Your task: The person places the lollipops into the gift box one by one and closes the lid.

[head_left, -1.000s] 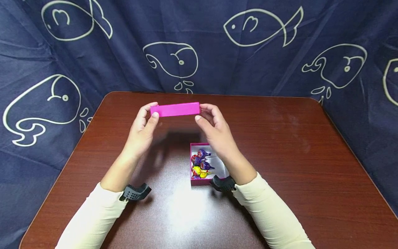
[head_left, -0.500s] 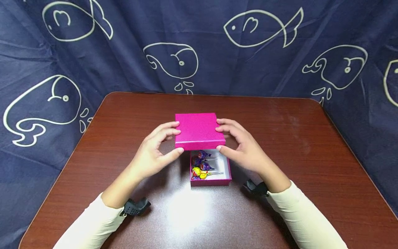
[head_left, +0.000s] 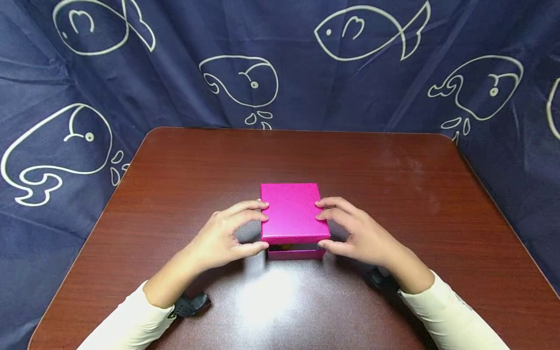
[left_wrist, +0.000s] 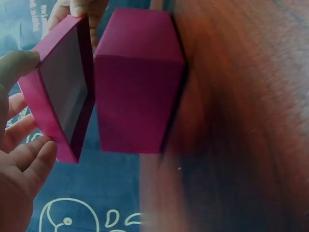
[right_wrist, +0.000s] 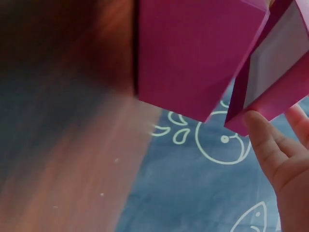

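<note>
A bright pink box lid [head_left: 290, 209] is held between both hands, just above the pink box [head_left: 295, 254] on the table. My left hand [head_left: 225, 233] grips its left side, thumb at the front corner and fingers along the edge. On the opposite side, my right hand [head_left: 356, 233] grips it in the same way. The lid's pale inside faces the box in the left wrist view, tilted, with a gap between lid [left_wrist: 63, 87] and box [left_wrist: 137, 96]. A narrow opening shows at the front in the head view, with a bit of yellow inside; the other contents are hidden.
The brown wooden table [head_left: 393, 194] surrounds the box, with a bright light reflection in front of it. Behind the table hangs a dark blue curtain [head_left: 297, 34] with white fish and whale outlines. Dark wrist devices [head_left: 192, 305] sit under the forearms.
Both hands have turned the lid flat, top side up, and brought it down and toward me over the box. The lollipops seen inside the box earlier are now almost all covered.
</note>
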A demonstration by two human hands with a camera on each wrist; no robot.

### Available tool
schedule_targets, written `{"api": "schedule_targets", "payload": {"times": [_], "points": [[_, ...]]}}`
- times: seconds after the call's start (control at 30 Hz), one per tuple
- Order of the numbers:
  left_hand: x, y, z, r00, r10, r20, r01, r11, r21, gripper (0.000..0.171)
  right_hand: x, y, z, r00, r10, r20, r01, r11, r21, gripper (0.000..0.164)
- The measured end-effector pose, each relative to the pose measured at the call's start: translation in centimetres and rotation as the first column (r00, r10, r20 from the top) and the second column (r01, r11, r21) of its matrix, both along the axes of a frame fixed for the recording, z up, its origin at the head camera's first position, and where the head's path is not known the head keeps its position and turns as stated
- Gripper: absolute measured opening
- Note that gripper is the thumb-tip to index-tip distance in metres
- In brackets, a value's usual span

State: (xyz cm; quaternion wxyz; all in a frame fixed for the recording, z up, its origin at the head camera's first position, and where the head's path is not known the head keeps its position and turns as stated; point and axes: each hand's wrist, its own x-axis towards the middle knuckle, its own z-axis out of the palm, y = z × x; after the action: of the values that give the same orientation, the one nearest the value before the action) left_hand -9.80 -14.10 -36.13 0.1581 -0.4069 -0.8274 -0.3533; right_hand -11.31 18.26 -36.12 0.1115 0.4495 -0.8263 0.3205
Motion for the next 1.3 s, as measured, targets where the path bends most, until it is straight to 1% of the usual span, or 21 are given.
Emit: {"api": "schedule_targets", "payload": {"times": [0.07,0.17,0.4,0.53,0.77,0.97,1.03,1.13,1.23,1.3], "points": [[0.1,0.1,-0.3,1.000,0.003,0.010,-0.002,1.000,-0.018,0.046,0.2,0.1,-0.4,1.000,0.005,-0.011,-0.005,1.000,0.006,0.042],[0.2,0.2,-0.7,1.000,0.002,0.007,-0.002,0.999,-0.044,0.045,0.4,0.2,-0.9,1.000,0.010,-0.027,-0.010,1.000,0.017,0.040],[0.6,0.2,-1.3,1.000,-0.010,-0.028,0.007,0.996,-0.090,0.046,0.8,0.1,-1.7,0.999,0.019,-0.042,-0.017,0.998,0.052,0.040],[0.6,0.3,-1.7,0.999,-0.014,-0.030,0.010,0.993,-0.121,0.045,1.0,0.2,-1.9,0.999,0.015,-0.046,-0.012,0.998,0.058,0.040],[0.7,0.6,-2.2,1.000,0.006,-0.004,-0.006,0.983,-0.182,0.045,1.2,0.6,-2.1,0.998,0.007,-0.062,-0.003,0.998,0.069,0.038],[0.7,1.0,-2.5,1.000,-0.001,0.006,0.003,0.979,-0.203,0.042,1.3,0.9,-2.4,0.996,0.001,-0.089,0.007,0.996,0.085,0.037],[0.7,1.1,-2.6,1.000,-0.005,-0.001,0.005,0.978,-0.209,0.042,1.4,0.9,-2.6,0.996,-0.004,-0.086,0.013,0.995,0.099,0.040],[0.7,1.1,-2.7,1.000,-0.014,0.003,0.015,0.976,-0.217,0.042,1.6,0.9,-2.8,0.998,-0.013,-0.056,0.020,0.991,0.131,0.041],[0.8,1.0,-2.9,1.000,-0.017,0.018,0.020,0.975,-0.223,0.042,1.8,0.8,-2.9,0.999,-0.018,-0.027,0.022,0.987,0.162,0.040],[0.8,1.0,-2.9,0.999,-0.013,0.031,0.019,0.974,-0.224,0.042,1.8,0.7,-2.9,1.000,-0.019,-0.024,0.023,0.985,0.171,0.040]]}}
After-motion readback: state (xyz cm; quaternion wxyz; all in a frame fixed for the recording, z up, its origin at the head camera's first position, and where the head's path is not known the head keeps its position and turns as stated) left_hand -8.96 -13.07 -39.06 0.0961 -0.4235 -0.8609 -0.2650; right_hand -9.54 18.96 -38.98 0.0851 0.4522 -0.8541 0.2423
